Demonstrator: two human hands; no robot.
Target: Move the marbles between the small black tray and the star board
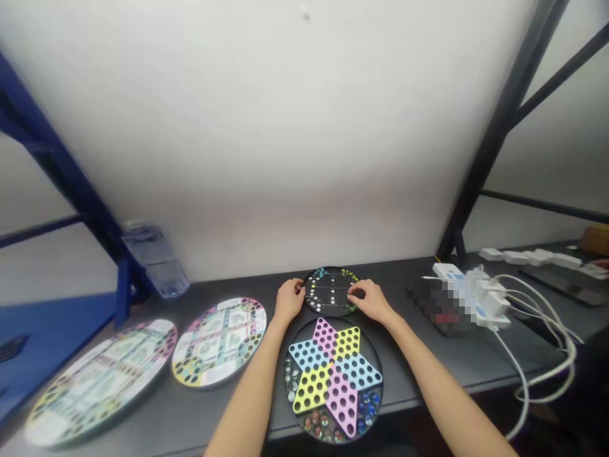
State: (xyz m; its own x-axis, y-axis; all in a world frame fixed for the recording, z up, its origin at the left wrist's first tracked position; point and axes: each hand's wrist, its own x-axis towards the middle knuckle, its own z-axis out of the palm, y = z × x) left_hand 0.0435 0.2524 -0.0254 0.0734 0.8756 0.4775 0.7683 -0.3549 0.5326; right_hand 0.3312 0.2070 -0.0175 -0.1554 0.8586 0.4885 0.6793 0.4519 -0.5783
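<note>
A round black game board (325, 299) lies by the wall, dotted with white spots and small blue, yellow and green pieces. At its left rim is my left hand (289, 301), fingers curled in; what they hold, if anything, is hidden. Over the right edge my right hand (372, 301) has thumb and forefinger pinched together, and whatever is between them is too small to make out. Nearer to me sits a Chinese checkers board (332, 363) with a pink, yellow and blue star. Clear, reddish and blue marbles (367, 409) lie in its outer pockets.
To the left lie two white round game boards, a nearer one (102, 384) and a farther one (219, 343). A clear plastic case (157, 260) leans by the blue frame post (61, 158). At right are a power strip (492, 304) with chargers and looping white cables (566, 355).
</note>
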